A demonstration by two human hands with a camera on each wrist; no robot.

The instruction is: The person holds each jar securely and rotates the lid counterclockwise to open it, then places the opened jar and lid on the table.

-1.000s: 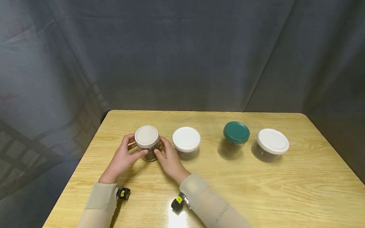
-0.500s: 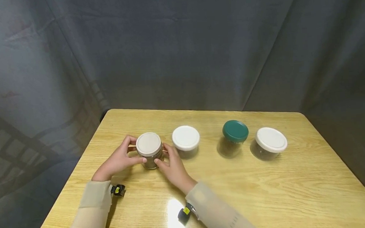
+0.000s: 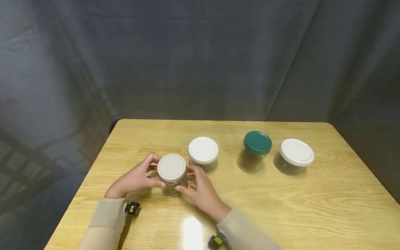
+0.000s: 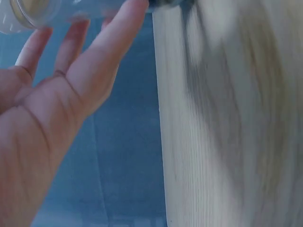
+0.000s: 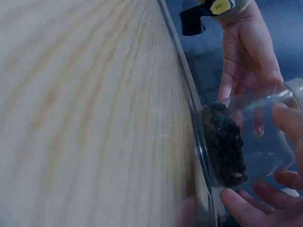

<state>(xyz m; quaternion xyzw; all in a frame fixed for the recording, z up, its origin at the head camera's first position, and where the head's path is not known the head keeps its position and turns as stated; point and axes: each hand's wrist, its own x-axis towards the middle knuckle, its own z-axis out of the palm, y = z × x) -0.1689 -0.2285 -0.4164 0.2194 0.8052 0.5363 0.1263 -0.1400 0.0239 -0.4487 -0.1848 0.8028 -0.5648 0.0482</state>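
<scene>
Nearer and farther right than in the earlier frame, the beige-lidded jar [image 3: 173, 174] had shifted across the worktop [image 3: 292, 210], and both hands had travelled with it.

Head view: the left hand [image 3: 138, 180] gripped the jar's left side and the right hand [image 3: 203, 192] its right, thumbs on the near side and fingers curled round behind, so the jar stood roughly upright between them. Doing this well seemed to call for even pressure from both sides and enough room from the neighbouring white-lidded jar [image 3: 203, 151], just beyond the right fingers. A green-lidded jar [image 3: 257, 142] and the rightmost white-lidded jar [image 3: 296, 152] stood well apart from the hands.

Left wrist view: only a strip of glass showed along the top, the thumb reaching up against it.

Right wrist view: dark pieces [image 5: 225, 146] lay gathered at the jar's base, with fingers on opposite sides of the glass. Whether the base touched the worktop could not be told; a slow, level carry would probably keep the contents settled.
</scene>
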